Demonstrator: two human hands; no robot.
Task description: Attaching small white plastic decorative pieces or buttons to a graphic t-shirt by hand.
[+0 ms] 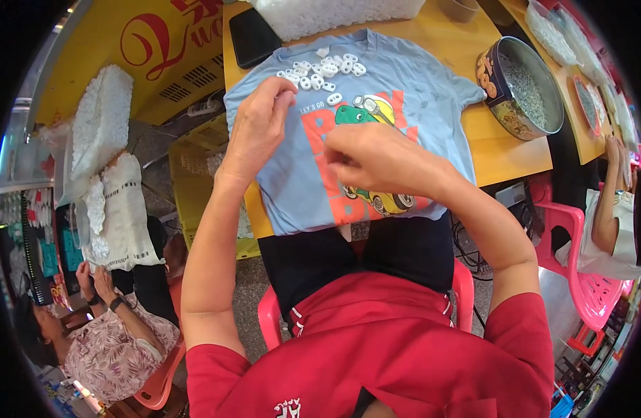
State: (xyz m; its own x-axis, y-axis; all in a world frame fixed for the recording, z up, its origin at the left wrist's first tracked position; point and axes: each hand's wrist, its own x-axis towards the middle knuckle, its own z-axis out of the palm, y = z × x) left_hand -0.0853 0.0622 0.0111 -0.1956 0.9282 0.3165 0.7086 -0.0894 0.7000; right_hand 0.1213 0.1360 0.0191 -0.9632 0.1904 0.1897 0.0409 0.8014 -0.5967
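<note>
A light blue T-shirt [278, 202] with a cartoon print is spread over the yellow table edge and my lap. On its upper part lies a loose pile of small white plastic pieces [329, 67], each with two holes; one sits a little apart, nearer me. My left hand [259, 125] is at the pile's left side, its fingers pinched together. Over the shirt's print hovers my right hand [383, 155], fingers curled and closed with the tips turned down. Whatever either hand holds is too small or hidden to make out.
A round tin [522, 87] of small shiny metal bits stands on the table [501, 153] at right. At the back are a black flat device [254, 36] and a container of white pieces [334, 17]. People work at left and right, beside a pink chair [578, 258].
</note>
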